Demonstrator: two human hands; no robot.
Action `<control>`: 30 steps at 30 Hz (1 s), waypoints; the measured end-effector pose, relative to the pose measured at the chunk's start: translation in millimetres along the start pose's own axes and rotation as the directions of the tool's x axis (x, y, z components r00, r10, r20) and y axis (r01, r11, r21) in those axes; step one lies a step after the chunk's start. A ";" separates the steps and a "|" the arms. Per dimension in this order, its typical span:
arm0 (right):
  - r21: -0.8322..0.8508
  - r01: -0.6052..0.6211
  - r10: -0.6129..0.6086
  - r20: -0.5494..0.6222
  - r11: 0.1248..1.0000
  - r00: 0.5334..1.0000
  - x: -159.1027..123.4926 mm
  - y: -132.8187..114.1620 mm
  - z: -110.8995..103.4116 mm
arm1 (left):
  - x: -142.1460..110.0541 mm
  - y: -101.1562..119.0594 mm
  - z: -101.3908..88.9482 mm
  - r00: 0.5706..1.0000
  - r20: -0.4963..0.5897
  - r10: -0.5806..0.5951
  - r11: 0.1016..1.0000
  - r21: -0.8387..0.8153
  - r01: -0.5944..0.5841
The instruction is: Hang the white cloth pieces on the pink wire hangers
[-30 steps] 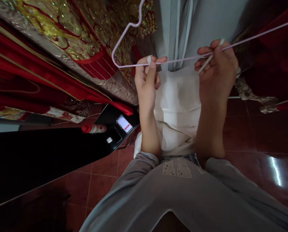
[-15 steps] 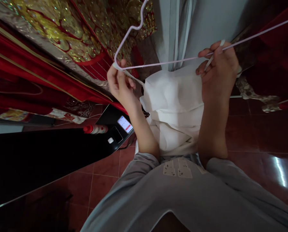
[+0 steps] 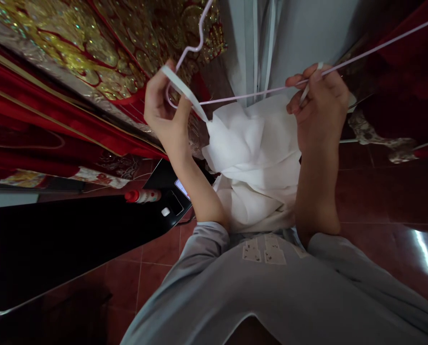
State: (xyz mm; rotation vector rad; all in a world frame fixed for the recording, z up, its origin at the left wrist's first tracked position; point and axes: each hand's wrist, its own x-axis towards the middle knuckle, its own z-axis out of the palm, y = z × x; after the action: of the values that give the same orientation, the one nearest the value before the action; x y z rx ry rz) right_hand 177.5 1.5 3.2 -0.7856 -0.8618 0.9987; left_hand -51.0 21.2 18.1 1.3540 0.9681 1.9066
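Note:
A thin pale pink clothes hanger [image 3: 249, 95] stretches across in front of me, its notched left arm rising out of the top of the view. My left hand [image 3: 168, 103] holds a flat white strap [image 3: 185, 90] pulled taut beside the hanger's left corner, with thumb and index finger spread along it. From this strap hangs a crumpled white garment [image 3: 253, 148]. My right hand [image 3: 319, 91] grips the hanger's straight bar between its fingers, and a second white strap [image 3: 304, 95] runs through that same grip. Folds of the garment cover its lower part.
Red and gold sequined clothes [image 3: 116, 52] hang close on the left. A black table [image 3: 63, 239] carries a red-capped bottle [image 3: 142, 195], a dark phone [image 3: 174, 203] and a small white case [image 3: 165, 211]. Dark red cloth [image 3: 408, 96] hangs on the right, over tiled floor [image 3: 364, 196].
My left hand has shifted left and drawn the strap out into a wider loop at the hanger's corner. The right hand keeps its hold and moved slightly left in view.

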 end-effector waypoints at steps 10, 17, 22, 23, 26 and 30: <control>-0.016 0.019 -0.019 -0.025 1.000 0.999 -0.3 2.7 -1.4 | 26.8 31.6 27.1 0.953 0.253 -0.164 0.986 0.032 0.161; -0.076 0.024 -0.026 -0.026 0.997 0.999 1.6 5.3 -2.8 | 21.7 -6.0 14.3 0.981 0.195 -0.017 0.997 0.073 0.003; -0.019 0.027 -0.027 -0.002 0.999 1.000 -1.0 8.5 3.2 | -5.9 -25.8 16.0 0.938 0.039 -0.343 0.855 -0.400 0.329; -0.013 0.027 -0.027 -0.002 1.000 1.000 -2.0 9.0 4.6 | -12.6 -27.1 20.7 0.933 0.026 -0.358 0.838 -0.432 0.334; 0.001 0.030 -0.030 -0.004 1.000 1.000 -4.6 9.5 8.5 | -28.8 -23.6 38.4 0.948 -0.007 -0.318 0.881 -0.371 0.293; -0.039 0.034 -0.034 -0.001 0.999 0.999 -2.3 9.5 8.2 | -34.5 -11.2 52.0 0.945 -0.077 -0.316 0.925 -0.247 0.289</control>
State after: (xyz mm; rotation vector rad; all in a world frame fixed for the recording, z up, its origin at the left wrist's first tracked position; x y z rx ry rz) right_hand 166.0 4.0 -1.9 -0.8020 -0.8927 0.9534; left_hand 9.5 11.0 2.1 0.9087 0.9164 1.8084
